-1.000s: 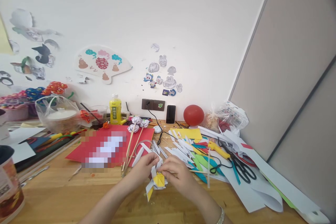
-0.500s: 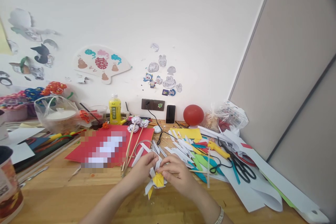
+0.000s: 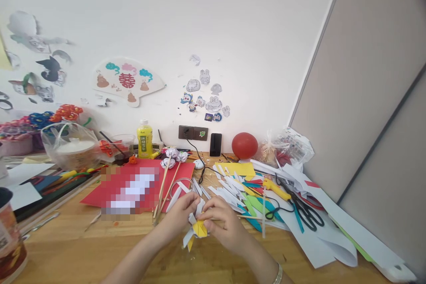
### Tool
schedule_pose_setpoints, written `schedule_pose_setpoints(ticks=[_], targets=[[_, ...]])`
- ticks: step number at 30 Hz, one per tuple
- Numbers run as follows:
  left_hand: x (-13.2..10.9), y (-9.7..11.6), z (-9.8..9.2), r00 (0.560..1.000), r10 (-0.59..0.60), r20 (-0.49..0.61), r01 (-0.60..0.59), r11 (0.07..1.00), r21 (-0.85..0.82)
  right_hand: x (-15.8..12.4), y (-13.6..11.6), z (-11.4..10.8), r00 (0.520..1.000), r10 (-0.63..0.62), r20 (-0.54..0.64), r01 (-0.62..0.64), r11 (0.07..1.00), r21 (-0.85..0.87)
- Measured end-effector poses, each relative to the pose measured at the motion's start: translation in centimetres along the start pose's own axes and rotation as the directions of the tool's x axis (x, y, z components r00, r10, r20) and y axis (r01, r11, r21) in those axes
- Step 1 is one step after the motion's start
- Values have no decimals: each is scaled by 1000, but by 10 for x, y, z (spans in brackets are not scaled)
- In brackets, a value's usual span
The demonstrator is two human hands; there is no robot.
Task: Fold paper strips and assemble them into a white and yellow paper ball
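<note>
A small folded paper piece (image 3: 197,230), yellow and white, is held between both my hands just above the wooden table (image 3: 100,253). My left hand (image 3: 179,211) pinches its upper left side with closed fingers. My right hand (image 3: 222,221) grips it from the right, fingers curled over it, and a bracelet shows at that wrist. A thin wooden stick (image 3: 248,217) runs out to the right from under my right hand.
Behind my hands lie cut paper strips (image 3: 233,188) in several colours, a yellow glue gun (image 3: 277,190), scissors (image 3: 308,214), white sheets (image 3: 319,239), paper flowers on sticks (image 3: 168,177) and a red sheet (image 3: 133,184). A yellow bottle (image 3: 144,139), a phone (image 3: 215,144) and a red ball (image 3: 244,145) stand by the wall.
The view has shifted slightly. My hands have turned the paper piece a little and my right fingers have closed further over it; nothing else on the table has moved.
</note>
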State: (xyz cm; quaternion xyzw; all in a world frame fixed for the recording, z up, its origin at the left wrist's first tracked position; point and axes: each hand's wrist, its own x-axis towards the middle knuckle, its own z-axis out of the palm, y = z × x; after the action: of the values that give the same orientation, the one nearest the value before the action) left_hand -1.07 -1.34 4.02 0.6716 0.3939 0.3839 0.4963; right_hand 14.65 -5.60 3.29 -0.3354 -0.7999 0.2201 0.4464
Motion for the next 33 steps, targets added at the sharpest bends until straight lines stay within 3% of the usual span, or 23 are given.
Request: schedule_pose_setpoints(ticks=[10,16,21,27,33], targets=[[2,-2,-6,1000,23,1,-22,998,-51,0,2,1,990,-110,-85,113,993,26],[1,1,-5,1000,2,-5,-2,992,-123,-1,1,1,994,-51,-100,55,997,46],[0,3,-5,1000,20,-20,-23,984,-176,-1,1,4,991,-69,-118,79,994,80],[0,3,-7,998,60,-12,-61,983,-174,-1,-4,4,992,56,-110,-39,988,147],[1,3,-6,996,76,-47,-83,984,-159,0,-6,6,986,11,-169,8,993,117]])
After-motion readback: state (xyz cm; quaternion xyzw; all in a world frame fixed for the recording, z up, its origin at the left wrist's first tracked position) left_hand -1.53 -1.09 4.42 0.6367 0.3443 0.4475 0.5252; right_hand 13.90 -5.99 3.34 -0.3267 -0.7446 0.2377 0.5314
